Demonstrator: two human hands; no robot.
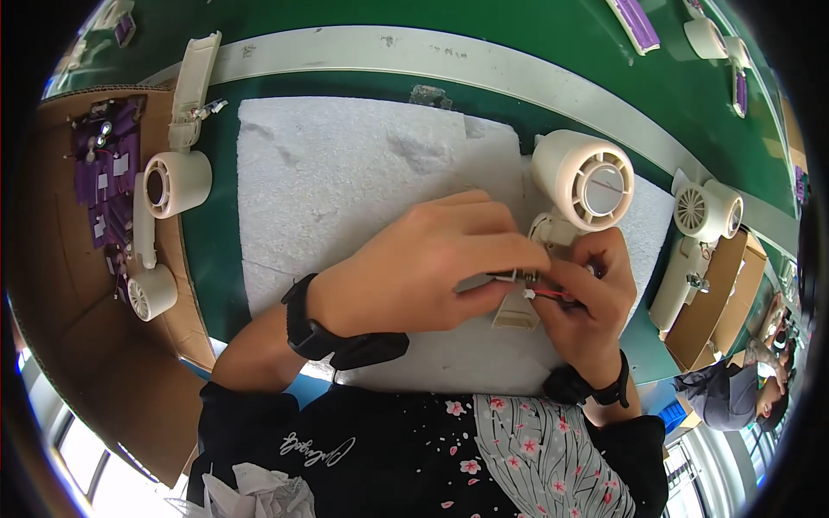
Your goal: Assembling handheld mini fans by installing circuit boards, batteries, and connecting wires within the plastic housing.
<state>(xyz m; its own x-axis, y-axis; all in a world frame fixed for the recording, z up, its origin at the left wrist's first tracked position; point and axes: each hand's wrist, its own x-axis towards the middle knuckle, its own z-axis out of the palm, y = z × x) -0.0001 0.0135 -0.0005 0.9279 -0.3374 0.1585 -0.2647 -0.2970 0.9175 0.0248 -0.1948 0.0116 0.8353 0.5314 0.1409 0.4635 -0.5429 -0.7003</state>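
Observation:
Both hands meet over the handle of a cream handheld fan [585, 183], whose round head points up and to the right on a white foam sheet [345, 164]. My left hand [432, 263] pinches a small circuit board [520, 275] between thumb and fingers. Close against it, my right hand [591, 293] has its fingers closed on a red wire [553, 293] that ends in a small white plug [529, 293]. The plug lies beside the board; whether they touch I cannot tell. Below the fingers shows the fan's cream handle end [515, 315]. Fingers hide the rest of the handle.
At the left, a cardboard box [65, 345] holds purple pieces [108, 173] with wires. Beside it are cream fan heads [178, 184] and a handle shell [194, 82]. More fan parts [695, 211] and an open carton [712, 298] stand right. A metal strip [371, 39] crosses the green table. Another person [734, 393] is at far right.

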